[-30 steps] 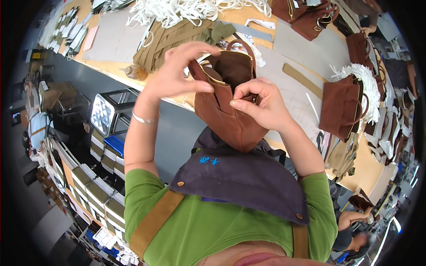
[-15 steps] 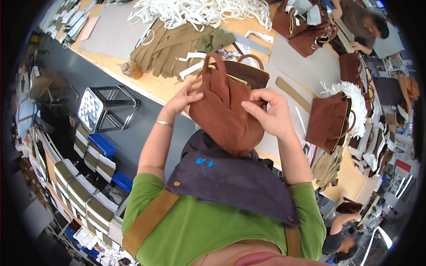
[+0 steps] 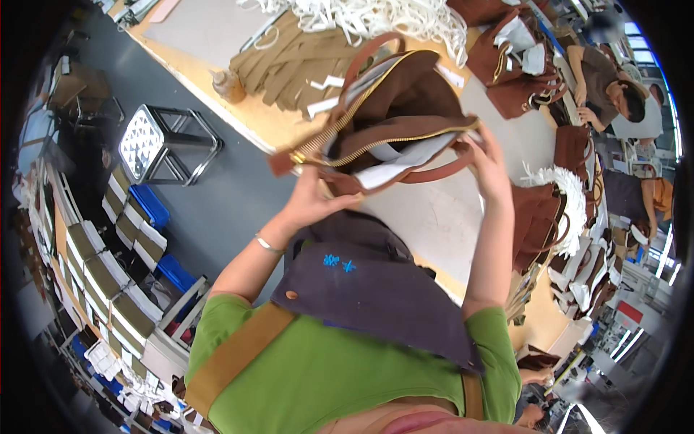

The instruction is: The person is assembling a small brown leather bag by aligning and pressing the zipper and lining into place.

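Held up over the near side of the table, a reddish-brown handbag point(image 3: 405, 94) gapes wide. Its mouth faces me, showing dark brown lining, a brass-toned zipper along both edges and pale backing along the seams. My left hand point(image 3: 318, 199) pinches the rim at the zipper's left end, close to the zipper pull. My right hand point(image 3: 486, 159) grips the opposite end of the rim, fingers curled round it. One handle point(image 3: 361, 61) arches up at the far side; the other droops along the near side. The bag's base is hidden behind its opening.
Olive strips point(image 3: 289, 65) and a pile of white cords point(image 3: 405, 25) cover the table's far part, near a small brown bottle point(image 3: 228, 85). More brown handbags point(image 3: 535, 224) stand at right. Co-workers sit farther right. A metal stool point(image 3: 170, 145) stands on the floor at left.
The bag, upright with its front toward me before, has been lifted and tipped so its opening faces me and spreads wide. My hands have moved from its sides to the rim's ends.
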The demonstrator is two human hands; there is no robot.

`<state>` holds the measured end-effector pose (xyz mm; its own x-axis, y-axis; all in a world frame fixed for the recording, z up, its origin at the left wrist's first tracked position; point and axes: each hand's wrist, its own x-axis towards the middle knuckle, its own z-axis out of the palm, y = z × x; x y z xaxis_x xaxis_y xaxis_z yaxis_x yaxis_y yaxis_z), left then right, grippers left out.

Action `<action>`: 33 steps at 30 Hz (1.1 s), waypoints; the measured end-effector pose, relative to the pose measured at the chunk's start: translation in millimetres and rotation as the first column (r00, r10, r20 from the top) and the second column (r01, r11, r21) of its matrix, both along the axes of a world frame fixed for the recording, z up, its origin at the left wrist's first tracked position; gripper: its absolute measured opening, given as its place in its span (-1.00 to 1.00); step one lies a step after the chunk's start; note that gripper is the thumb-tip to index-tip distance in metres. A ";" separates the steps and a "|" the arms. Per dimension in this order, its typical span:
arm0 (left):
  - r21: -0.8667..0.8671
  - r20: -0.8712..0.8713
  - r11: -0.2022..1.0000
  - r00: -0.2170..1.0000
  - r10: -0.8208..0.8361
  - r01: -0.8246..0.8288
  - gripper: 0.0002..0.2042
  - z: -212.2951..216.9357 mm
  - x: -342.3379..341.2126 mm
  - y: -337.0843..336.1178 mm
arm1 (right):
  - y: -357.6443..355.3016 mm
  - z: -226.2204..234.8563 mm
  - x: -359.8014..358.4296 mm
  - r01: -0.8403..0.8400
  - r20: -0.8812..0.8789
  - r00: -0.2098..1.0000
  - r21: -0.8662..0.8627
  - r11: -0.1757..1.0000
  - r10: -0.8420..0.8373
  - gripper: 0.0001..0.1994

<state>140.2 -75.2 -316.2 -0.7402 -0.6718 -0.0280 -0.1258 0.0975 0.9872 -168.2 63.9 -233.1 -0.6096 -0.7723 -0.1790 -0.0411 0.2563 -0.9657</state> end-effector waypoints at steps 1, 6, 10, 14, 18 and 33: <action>0.015 0.122 0.996 0.988 -0.090 0.089 -0.22 -15.5 -2.3 15.1 | -2.4 -18.7 0.3 0.073 0.444 0.893 0.020 0.997 -0.074 -0.50; -0.206 0.076 0.967 0.988 -0.135 0.148 -0.28 -36.4 -1.1 45.2 | -3.9 -39.0 13.3 0.158 -0.354 0.930 0.134 0.978 -0.102 -0.55; -0.442 -0.054 0.897 0.997 -0.049 0.020 -0.27 17.8 7.0 28.4 | -21.7 39.2 58.7 -0.127 -0.859 0.509 -0.006 0.992 0.060 -0.63; -0.320 -0.053 0.944 0.993 -0.102 0.080 -0.64 64.8 -8.3 14.5 | -32.1 38.8 117.4 -0.338 -0.683 0.542 0.356 0.871 0.490 -0.71; -0.314 -0.095 0.914 0.949 -0.301 0.258 -0.75 78.3 -27.5 -2.9 | -23.6 6.9 118.4 -0.322 -0.661 0.491 0.468 0.823 0.568 -0.67; -0.330 0.197 0.558 0.633 -0.748 0.762 -0.51 78.5 -69.2 -61.2 | -0.2 9.5 95.0 -0.360 -0.301 0.863 0.199 0.911 0.407 -0.85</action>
